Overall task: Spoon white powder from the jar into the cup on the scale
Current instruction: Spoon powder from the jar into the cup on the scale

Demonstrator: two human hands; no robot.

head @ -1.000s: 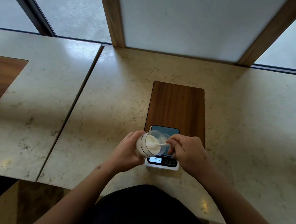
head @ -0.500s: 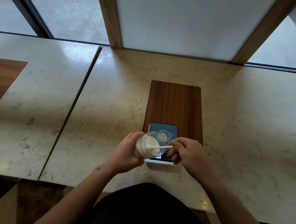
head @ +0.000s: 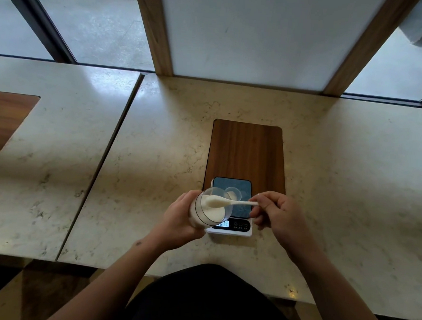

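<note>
1. The left hand (head: 179, 222) is wrapped around a clear round plastic jar (head: 208, 210), holding it tilted with its open mouth turned toward the right, just above the near-left corner of the scale.
2. White powder (head: 214, 213) fills the lower part of the jar, up against its wall.
3. The right hand (head: 279, 217) pinches the handle end of a small white plastic spoon (head: 229, 203); its fingers (head: 264, 204) are closed tight on the handle.
4. The spoon lies nearly level, its bowl inside the jar mouth and heaped with powder, its handle running right to the hand.
5. A small white digital scale with a dark blue-grey weighing plate (head: 231, 208) sits on the table, its far end on the near edge of a dark brown rectangular wooden board (head: 246, 154).
6. A small clear plastic cup (head: 234, 193) stands on the weighing plate, just beyond the spoon, with some white powder at its bottom.
7. The scale's lit display (head: 223, 224) faces the near side; its digits are too blurred to read, and the jar covers its left part.
8. The pale marbled stone table (head: 339, 180) carries the board and scale; a seam divides it from a second slab on the left.
9. Beyond the far edge stands a white panel between wooden posts (head: 153, 27), with glass either side.
</note>
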